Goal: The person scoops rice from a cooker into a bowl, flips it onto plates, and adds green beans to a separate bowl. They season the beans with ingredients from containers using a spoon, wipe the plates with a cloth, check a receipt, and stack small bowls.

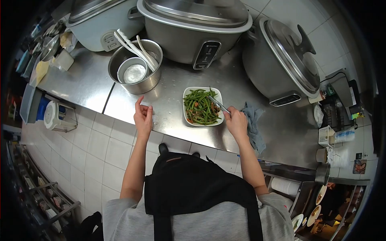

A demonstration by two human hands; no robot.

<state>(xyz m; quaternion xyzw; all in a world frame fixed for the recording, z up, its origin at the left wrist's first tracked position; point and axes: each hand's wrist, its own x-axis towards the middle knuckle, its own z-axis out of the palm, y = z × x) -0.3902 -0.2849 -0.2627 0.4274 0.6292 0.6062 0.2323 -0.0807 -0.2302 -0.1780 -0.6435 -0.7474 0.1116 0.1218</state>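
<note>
A square white dish (187, 119) of cooked green beans (201, 106) with reddish bits stands on the steel counter in front of me. My right hand (236, 122) is closed around slim metal tongs (218, 103), whose tips reach into the beans from the right. The tips themselves are partly lost among the beans. My left hand (143, 118) hovers by the counter's front edge, left of the dish, holding nothing, with its fingers apart. A crumpled blue-grey cloth (254, 127) lies just right of my right hand.
Behind the dish stand large rice cookers (181, 44), another one (277, 60) at the right. A steel pot (138, 86) holding a smaller metal pot (132, 72) and white-handled utensils (134, 46) is back left. Plates of food (314, 215) sit lower right; a white stool (54, 116) stands left.
</note>
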